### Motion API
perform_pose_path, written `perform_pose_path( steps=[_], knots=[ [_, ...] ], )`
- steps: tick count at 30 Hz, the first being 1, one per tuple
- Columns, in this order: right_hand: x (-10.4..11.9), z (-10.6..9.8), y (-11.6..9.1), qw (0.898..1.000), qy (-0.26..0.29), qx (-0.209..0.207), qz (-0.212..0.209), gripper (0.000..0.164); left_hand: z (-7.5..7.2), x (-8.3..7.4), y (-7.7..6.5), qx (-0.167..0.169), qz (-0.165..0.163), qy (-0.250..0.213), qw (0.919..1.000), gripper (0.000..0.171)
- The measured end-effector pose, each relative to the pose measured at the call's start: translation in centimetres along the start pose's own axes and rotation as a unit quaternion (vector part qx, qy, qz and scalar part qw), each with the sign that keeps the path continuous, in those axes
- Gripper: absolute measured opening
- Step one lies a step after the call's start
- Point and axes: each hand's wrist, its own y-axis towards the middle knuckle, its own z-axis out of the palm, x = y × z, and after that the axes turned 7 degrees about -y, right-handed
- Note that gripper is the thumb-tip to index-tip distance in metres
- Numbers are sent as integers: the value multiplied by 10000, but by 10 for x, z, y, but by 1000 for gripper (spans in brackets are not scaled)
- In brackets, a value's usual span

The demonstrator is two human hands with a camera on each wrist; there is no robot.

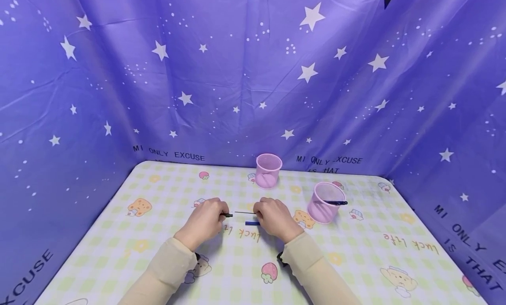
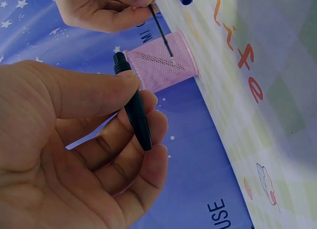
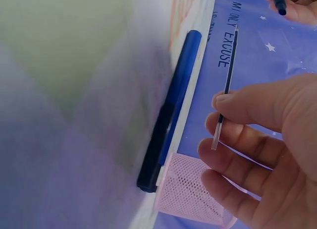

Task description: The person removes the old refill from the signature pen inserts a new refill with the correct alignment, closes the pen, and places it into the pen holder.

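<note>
Over the middle of the table, my left hand point(image 1: 202, 219) pinches a short black pen section point(image 2: 136, 112), tapered at one end and ridged at the other. Thumb and fingertips of my right hand point(image 1: 276, 218) hold a thin pen refill point(image 3: 231, 65), dark along most of its length with a clear end. The refill points towards the left hand, apart from the black section. Below the right hand a blue pen barrel with a dark clip point(image 3: 181, 78) lies on the tablecloth; in the head view that hand partly covers it.
A pink mesh cup point(image 1: 321, 212) stands right of the right hand, with dark pens point(image 1: 336, 202) sticking out over its rim. Another pink mesh cup point(image 1: 267, 177) is farther back. Purple star-printed curtains point(image 1: 245, 77) enclose the checked tablecloth point(image 1: 356, 261) at back and sides.
</note>
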Motion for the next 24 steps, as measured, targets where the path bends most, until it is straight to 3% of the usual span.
perform_pose_path(
  steps=[16,24],
  knots=[
    [-8,7,7,9993,-76,362,-40,16,-2,-1,0,57,-239,-13,9997,19],
    [-8,9,11,9983,-61,583,-62,18,-2,-2,0,78,-197,-26,9998,19]
  ],
)
